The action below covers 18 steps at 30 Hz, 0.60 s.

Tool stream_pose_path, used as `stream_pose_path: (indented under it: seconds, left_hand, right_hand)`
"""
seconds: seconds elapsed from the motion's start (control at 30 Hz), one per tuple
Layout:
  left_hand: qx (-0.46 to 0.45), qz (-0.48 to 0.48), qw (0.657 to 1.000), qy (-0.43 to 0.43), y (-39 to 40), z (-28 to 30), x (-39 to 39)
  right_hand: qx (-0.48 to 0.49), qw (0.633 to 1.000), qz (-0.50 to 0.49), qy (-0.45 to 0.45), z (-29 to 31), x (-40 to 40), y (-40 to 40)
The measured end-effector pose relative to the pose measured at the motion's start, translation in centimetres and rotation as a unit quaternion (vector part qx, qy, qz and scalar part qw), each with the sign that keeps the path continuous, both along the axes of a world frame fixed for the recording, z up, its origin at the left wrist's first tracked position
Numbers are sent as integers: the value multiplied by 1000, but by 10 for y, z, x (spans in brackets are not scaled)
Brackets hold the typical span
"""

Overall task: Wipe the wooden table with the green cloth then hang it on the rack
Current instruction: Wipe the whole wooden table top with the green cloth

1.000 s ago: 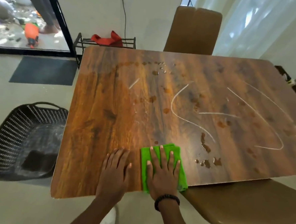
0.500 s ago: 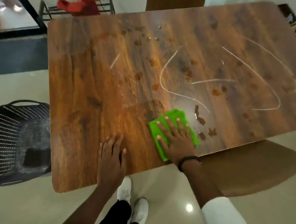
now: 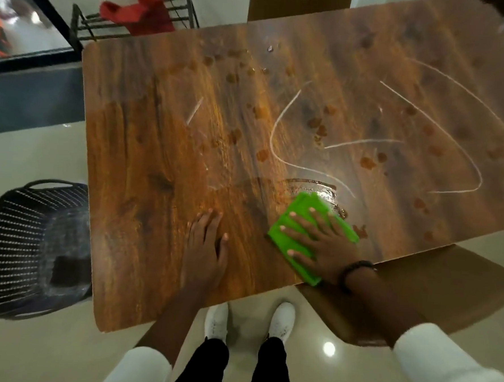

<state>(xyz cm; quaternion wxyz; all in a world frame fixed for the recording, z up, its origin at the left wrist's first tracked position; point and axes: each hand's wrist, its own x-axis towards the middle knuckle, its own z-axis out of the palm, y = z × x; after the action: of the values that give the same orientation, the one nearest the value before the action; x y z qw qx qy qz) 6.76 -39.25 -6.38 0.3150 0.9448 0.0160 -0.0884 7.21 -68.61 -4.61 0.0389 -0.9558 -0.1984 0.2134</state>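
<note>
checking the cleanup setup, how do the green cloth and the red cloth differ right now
The green cloth lies folded flat on the wooden table, pressed under the right hand; the red cloth is draped, crumpled, over the rack beyond the table's far edge. A hand touches the green one; none touches the red one. Both are plain, single-colour cloths.

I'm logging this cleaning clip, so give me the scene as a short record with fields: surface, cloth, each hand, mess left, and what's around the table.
surface: wooden table
cloth: green cloth, flat on the table near its front edge
right hand: right hand presses flat on the cloth, fingers spread
left hand: left hand rests flat on bare wood beside it
mess left: brown spots and white lines across the far half
rack: black rack beyond the table, red cloth on it
floor: black basket at the table's left
</note>
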Motion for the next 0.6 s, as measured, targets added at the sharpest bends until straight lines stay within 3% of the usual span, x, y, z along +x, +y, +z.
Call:
stream_pose_path:
  seconds: [0.07, 0.17, 0.23, 0.33, 0.47, 0.53, 0.6]
  left_hand:
    - [11, 18, 1000, 14, -3, 2, 1]
    - [12, 28, 1000, 2, -4, -2, 3]
    - [11, 31, 999, -8, -2, -8, 3]
    - [27, 29, 999, -18, -5, -11, 2]
    - [57, 41, 997, -31, -20, -8, 2]
    - [68, 44, 996, -26, -36, -2, 8]
    - [75, 14, 997, -28, -56, 2, 15]
  right_hand:
    - [-8, 990, -139, -11, 2, 19, -34]
    - [3, 965, -260, -21, -8, 70, -1]
    - [6, 972, -234, -25, -13, 85, 47]
    - [39, 998, -50, -27, -15, 59, 88]
    - [66, 991, 118, -14, -9, 35, 30]
    - [51, 995, 78, -30, -8, 50, -11]
    - [30, 997, -55, -48, -11, 74, -27]
